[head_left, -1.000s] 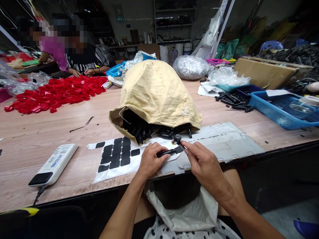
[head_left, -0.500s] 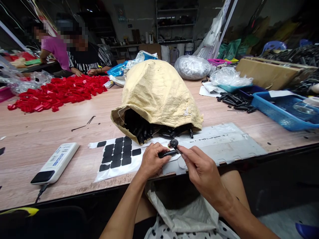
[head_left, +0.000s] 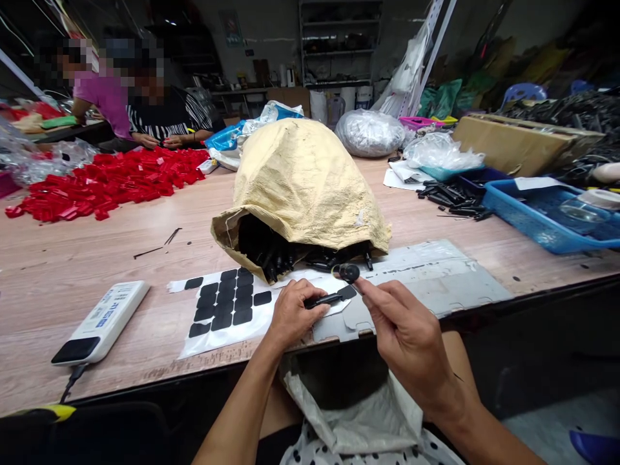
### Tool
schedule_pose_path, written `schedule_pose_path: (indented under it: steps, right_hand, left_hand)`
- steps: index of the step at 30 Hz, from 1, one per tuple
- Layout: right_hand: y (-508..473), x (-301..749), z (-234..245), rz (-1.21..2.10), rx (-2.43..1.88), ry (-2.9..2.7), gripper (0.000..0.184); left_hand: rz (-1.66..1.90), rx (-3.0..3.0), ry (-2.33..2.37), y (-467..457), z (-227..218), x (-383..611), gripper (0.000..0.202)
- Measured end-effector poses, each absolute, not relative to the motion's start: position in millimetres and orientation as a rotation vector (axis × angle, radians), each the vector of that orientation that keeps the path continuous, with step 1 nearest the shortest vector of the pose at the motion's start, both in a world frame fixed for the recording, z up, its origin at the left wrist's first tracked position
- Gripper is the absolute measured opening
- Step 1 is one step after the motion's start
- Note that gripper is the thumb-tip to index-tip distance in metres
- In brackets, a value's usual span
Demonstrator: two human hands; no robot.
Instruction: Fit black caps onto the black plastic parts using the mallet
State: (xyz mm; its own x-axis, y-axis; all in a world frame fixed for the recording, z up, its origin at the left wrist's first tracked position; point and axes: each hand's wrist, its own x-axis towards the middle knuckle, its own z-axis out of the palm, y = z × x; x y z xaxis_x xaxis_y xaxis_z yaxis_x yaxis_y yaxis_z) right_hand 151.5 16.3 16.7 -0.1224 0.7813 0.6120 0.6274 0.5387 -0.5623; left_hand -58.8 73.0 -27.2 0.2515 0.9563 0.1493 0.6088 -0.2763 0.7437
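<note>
My left hand (head_left: 293, 311) rests at the table's front edge, its thumb and fingers closed round a slim black rod-like part (head_left: 324, 299) that points right. My right hand (head_left: 411, 329) is raised just to the right, pinching a small dark piece with a round black head (head_left: 347, 272); its exact kind is unclear. This piece is apart from the rod. Beyond both hands lies a yellow woven sack (head_left: 303, 187), its mouth facing me with black parts (head_left: 276, 261) inside. A white sheet (head_left: 194, 349) carrying black rounded-square stickers (head_left: 225, 300) lies left of my left hand.
A white power bank (head_left: 104, 323) with a cable lies at left. Red parts (head_left: 116, 181) are heaped behind it, near two co-workers. A grey board (head_left: 426, 278) lies under my work area. At right are a blue tray (head_left: 547, 226) and loose black parts (head_left: 450, 197).
My right hand has drawn away to the right from the rod, taking the round-headed piece with it. My left hand keeps its grip. The view has shifted slightly.
</note>
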Motion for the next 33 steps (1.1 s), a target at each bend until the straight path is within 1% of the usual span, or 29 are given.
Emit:
schedule_pose_path:
  steps: [6,16,19,22,25,29,33]
  right_hand:
    - [15.0,155.9,-7.5,0.265,-1.365,-2.049,0.045]
    - [24.4,169.1,13.6,0.285,-1.375,-1.812,0.037]
    - [23.0,165.8,20.0,0.3,-1.328,-1.791,0.037]
    - [18.5,160.0,25.3,0.245,-1.233,-1.716,0.037]
    - [13.2,154.8,16.7,0.196,-1.203,-1.727,0.042]
    - [11.5,153.4,-4.8,0.295,-1.353,-1.979,0.045]
    - [15.5,157.9,0.0,0.319,-1.368,-1.925,0.042]
  left_hand:
    - [0.831,1.969,1.431,71.2,-25.6,-57.9,0.016]
    - [0.81,1.97,1.442,70.2,-22.9,-57.7,0.016]
    - [0.823,1.966,1.424,70.7,-23.4,-58.7,0.017]
    - [0.835,1.961,1.408,71.7,-24.0,-59.0,0.018]
    - [0.835,1.958,1.405,72.3,-24.2,-58.5,0.017]
    - [0.86,1.94,1.404,71.9,-24.1,-57.2,0.017]
    - [0.861,1.938,1.389,71.7,-23.9,-57.3,0.017]
